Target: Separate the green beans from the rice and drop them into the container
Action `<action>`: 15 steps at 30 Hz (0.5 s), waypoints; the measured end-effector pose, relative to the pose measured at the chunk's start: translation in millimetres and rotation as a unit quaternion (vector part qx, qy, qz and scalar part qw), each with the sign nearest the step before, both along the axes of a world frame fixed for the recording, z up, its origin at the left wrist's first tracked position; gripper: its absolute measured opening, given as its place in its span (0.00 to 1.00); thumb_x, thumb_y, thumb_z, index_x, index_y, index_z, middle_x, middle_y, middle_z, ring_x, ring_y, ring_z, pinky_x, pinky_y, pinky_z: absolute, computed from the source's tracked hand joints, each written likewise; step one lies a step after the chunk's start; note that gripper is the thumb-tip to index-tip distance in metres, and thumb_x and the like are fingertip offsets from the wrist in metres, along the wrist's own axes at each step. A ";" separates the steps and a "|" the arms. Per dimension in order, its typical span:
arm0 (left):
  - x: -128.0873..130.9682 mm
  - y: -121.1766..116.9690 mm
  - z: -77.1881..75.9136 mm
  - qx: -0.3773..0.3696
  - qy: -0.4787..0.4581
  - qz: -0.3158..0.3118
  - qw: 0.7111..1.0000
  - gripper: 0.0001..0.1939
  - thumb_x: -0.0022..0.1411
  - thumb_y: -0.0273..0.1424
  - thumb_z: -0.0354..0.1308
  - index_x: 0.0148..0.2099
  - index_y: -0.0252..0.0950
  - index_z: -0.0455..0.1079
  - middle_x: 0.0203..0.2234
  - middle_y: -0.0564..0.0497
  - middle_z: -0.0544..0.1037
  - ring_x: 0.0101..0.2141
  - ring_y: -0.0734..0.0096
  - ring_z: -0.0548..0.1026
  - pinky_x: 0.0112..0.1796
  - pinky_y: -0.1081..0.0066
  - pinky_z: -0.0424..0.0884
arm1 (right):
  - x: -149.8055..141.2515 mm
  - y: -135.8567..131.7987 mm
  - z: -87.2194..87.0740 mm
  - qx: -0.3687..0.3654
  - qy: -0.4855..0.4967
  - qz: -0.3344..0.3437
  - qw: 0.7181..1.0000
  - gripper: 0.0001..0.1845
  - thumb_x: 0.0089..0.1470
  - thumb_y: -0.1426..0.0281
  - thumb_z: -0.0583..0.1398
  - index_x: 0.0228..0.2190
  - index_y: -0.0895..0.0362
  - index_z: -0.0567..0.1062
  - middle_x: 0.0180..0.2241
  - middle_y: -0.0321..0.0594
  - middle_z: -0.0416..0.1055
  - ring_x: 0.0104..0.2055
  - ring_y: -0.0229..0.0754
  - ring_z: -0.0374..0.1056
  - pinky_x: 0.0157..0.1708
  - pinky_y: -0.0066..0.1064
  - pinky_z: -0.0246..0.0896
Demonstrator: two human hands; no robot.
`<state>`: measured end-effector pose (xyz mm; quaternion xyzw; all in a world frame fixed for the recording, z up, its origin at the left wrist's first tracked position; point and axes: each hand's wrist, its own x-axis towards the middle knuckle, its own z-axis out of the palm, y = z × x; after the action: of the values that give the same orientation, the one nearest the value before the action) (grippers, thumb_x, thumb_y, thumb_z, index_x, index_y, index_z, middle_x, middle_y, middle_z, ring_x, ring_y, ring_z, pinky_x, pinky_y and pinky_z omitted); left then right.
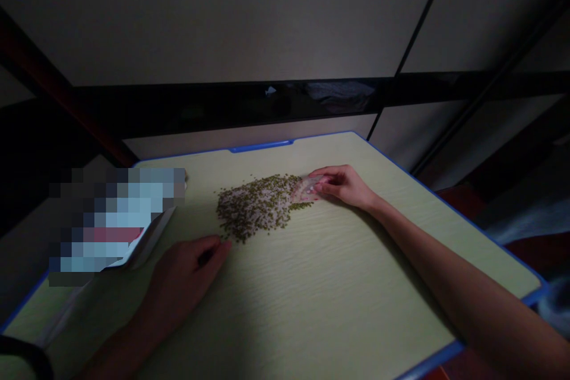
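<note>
A spread-out pile of small green beans mixed with pale grains [256, 205] lies on the pale green tabletop [320, 285]. At its right edge, my right hand [345, 186] is closed on a small see-through plastic bag [306, 189] with pinkish marks. The bag lies low against the beans, and a few pale bits show in it. My left hand [189, 264] rests at the pile's near left edge, thumb and forefinger tips brought together beside the outermost beans. What they pinch, if anything, is too small to see.
On the left of the table stands a tilted tablet or phone with a blurred-out screen [129, 214]. The table has a blue rim with a raised blue handle [262, 146] at the far side. Behind it rise pale cabinet doors [249, 18] with a dark glossy band.
</note>
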<state>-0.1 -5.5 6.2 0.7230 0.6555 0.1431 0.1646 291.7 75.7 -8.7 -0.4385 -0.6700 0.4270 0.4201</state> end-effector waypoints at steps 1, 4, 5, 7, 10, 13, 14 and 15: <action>0.5 0.0 0.4 -0.001 -0.001 0.001 1.000 0.18 0.53 0.41 0.42 0.16 0.38 0.54 0.12 0.57 0.60 0.18 0.73 0.63 0.22 0.73 0.54 | 0.0 -0.3 0.4 0.000 -0.004 0.001 1.000 0.16 0.40 0.71 0.61 0.35 0.63 0.75 0.23 0.38 0.72 0.24 0.34 0.66 0.24 0.26 0.59; 1.7 -0.1 0.9 -0.002 -0.003 -0.002 1.000 0.18 0.53 0.41 0.42 0.16 0.38 0.55 0.12 0.57 0.60 0.19 0.73 0.63 0.22 0.73 0.54 | 0.6 -1.1 1.5 0.001 -0.016 0.004 1.000 0.15 0.40 0.72 0.62 0.34 0.64 0.75 0.20 0.35 0.70 0.20 0.32 0.62 0.21 0.25 0.56; 1.9 -0.1 0.8 -0.003 -0.003 -0.002 1.000 0.18 0.53 0.42 0.42 0.17 0.38 0.55 0.12 0.56 0.60 0.19 0.73 0.63 0.22 0.73 0.54 | 0.7 -1.3 1.8 -0.001 -0.016 0.004 1.000 0.15 0.40 0.72 0.62 0.34 0.63 0.75 0.19 0.35 0.69 0.20 0.32 0.61 0.20 0.25 0.55; 1.9 -0.1 0.5 -0.004 -0.003 -0.001 1.000 0.19 0.53 0.42 0.42 0.17 0.38 0.55 0.12 0.56 0.61 0.19 0.72 0.64 0.22 0.73 0.54 | 0.6 -1.5 2.0 -0.007 -0.008 0.008 1.000 0.14 0.40 0.72 0.62 0.34 0.63 0.75 0.20 0.35 0.70 0.21 0.32 0.62 0.21 0.25 0.56; 1.8 0.0 0.2 -0.002 -0.004 0.000 1.000 0.18 0.53 0.42 0.42 0.17 0.38 0.55 0.12 0.56 0.60 0.19 0.72 0.63 0.22 0.73 0.54 | 0.0 -1.4 1.4 -0.013 0.007 0.007 1.000 0.15 0.40 0.71 0.62 0.34 0.62 0.75 0.24 0.38 0.73 0.24 0.34 0.66 0.25 0.27 0.59; 1.7 0.2 -0.2 0.001 -0.005 -0.002 1.000 0.18 0.53 0.42 0.42 0.17 0.38 0.55 0.12 0.56 0.60 0.19 0.72 0.63 0.22 0.73 0.54 | -0.1 -0.7 0.4 -0.012 0.007 0.004 1.000 0.16 0.40 0.70 0.62 0.35 0.62 0.75 0.26 0.40 0.74 0.26 0.35 0.67 0.26 0.28 0.61; 1.6 0.2 -0.4 0.002 -0.006 -0.002 1.000 0.18 0.53 0.42 0.42 0.17 0.38 0.55 0.12 0.56 0.60 0.19 0.72 0.63 0.22 0.73 0.54 | 0.2 -0.5 0.1 -0.011 0.005 0.004 1.000 0.16 0.40 0.70 0.62 0.35 0.62 0.75 0.26 0.40 0.74 0.26 0.36 0.67 0.26 0.28 0.61; 1.4 0.2 -0.7 0.003 -0.007 -0.002 1.000 0.18 0.53 0.42 0.43 0.17 0.38 0.55 0.12 0.56 0.60 0.19 0.72 0.63 0.22 0.73 0.54 | 0.5 -0.4 0.0 -0.009 0.003 0.003 1.000 0.17 0.40 0.70 0.62 0.36 0.62 0.75 0.26 0.40 0.74 0.26 0.36 0.67 0.26 0.28 0.61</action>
<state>1.4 -5.3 5.5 0.7237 0.6527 0.1494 0.1671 292.2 75.4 -8.7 -0.4388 -0.6660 0.4357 0.4171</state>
